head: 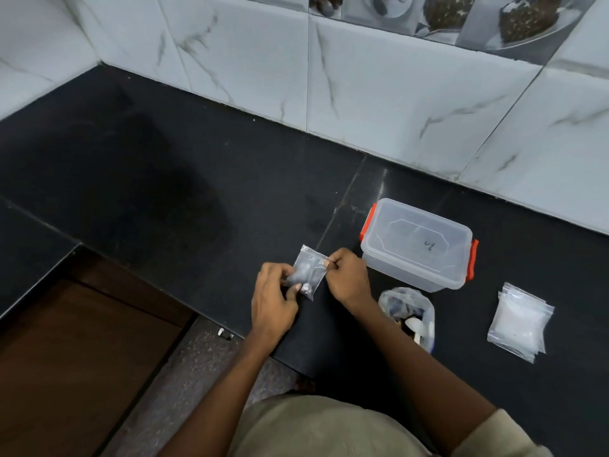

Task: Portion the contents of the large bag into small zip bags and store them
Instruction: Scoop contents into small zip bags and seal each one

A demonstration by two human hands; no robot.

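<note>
A small clear zip bag (308, 270) with dark contents is held above the black counter (164, 179). My left hand (275, 296) pinches its lower left side, and my right hand (346, 275) pinches its upper right edge. The large open bag (407, 310) stands to the right of my right wrist, holding dark contents and a white spoon (415, 326). A stack of flat unfilled zip bags (519, 319) lies further right.
A clear plastic box (418, 245) with its lid on and orange latches sits behind the large bag, near the tiled wall (395, 103). The counter's front edge runs diagonally below my left hand, with the floor (184, 374) and a brown cabinet (79, 351) underneath.
</note>
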